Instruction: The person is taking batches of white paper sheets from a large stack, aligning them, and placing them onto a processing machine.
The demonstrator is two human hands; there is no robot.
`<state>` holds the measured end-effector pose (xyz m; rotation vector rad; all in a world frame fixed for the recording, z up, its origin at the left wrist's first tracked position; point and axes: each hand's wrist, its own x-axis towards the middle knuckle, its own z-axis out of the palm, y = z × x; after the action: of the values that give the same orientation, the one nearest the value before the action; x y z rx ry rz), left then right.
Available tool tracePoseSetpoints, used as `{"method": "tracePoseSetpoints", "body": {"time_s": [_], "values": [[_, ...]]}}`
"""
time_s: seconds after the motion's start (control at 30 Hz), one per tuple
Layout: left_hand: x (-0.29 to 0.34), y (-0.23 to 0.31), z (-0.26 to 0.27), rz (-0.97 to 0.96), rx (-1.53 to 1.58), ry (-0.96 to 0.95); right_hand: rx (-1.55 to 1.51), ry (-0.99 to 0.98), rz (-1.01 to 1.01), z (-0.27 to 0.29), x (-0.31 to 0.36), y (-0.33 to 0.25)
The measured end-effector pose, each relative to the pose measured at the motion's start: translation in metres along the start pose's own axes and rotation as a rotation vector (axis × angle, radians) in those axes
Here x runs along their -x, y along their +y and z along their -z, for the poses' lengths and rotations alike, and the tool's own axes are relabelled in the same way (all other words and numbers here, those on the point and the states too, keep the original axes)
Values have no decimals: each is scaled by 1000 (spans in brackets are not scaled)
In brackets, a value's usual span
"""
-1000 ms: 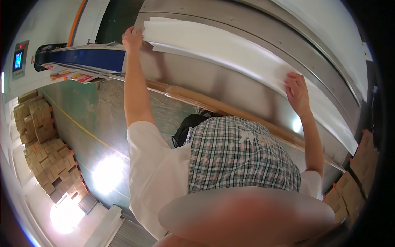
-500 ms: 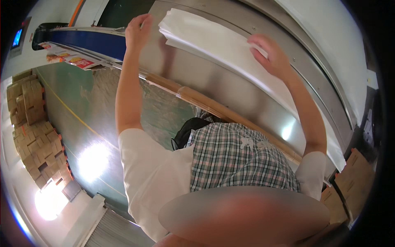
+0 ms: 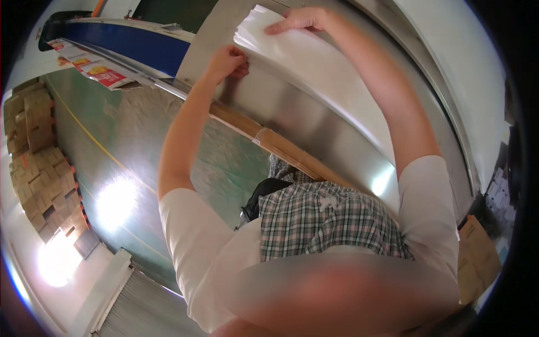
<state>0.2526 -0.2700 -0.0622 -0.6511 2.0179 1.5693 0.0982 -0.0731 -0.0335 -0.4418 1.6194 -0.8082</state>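
A long, thin stack of white sheets (image 3: 320, 67) lies on the metal table, its layered end at the far left. My right hand (image 3: 300, 20) grips that end from the far side, thumb on top and the other fingers over the far edge. Close to the stack's near corner is my left hand (image 3: 227, 64), its fingers curled closed. Whether a sheet's edge is between those fingertips I cannot make out. The right end of the stack is hidden behind my right arm.
A brown cardboard-like strip (image 3: 264, 137) runs along the front edge of the metal table (image 3: 292, 115). At left, a blue belt (image 3: 123, 48) adjoins it, with printed packages (image 3: 98, 70) alongside. Brown cartons (image 3: 48, 191) are piled beyond the green floor; another carton (image 3: 474, 255) stands at right.
My right hand has moved left along the stack and taken hold of its end. My left hand has come right and nearer to the stack's corner, its fingers curling.
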Motion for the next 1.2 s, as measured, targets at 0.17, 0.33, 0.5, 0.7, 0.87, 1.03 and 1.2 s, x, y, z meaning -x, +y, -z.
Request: {"method": "tracePoseSetpoints", "body": {"time_s": [0.17, 0.33, 0.5, 0.7, 0.87, 1.03, 1.2], "values": [[-5, -5, 0, -70, 9, 32, -107, -98, 88, -7, 6, -1], [1, 6, 1, -245, 163, 146, -168, -174, 144, -2, 26, -22], [-8, 9, 10, -315, 47, 362, 270, 215, 121, -23, -4, -10], [7, 1, 37, -683, -176, 976, 298, 660, 617, -19, 60, 18], [46, 90, -67, -1112, -554, 690, 0, 700, 576, -77, 248, 113], [27, 96, -163, -1233, -918, 409, 117, 962, 326, -167, 328, 168], [11, 68, -167, -854, -1025, 337, 325, 1233, 183, -205, 358, 246]]}}
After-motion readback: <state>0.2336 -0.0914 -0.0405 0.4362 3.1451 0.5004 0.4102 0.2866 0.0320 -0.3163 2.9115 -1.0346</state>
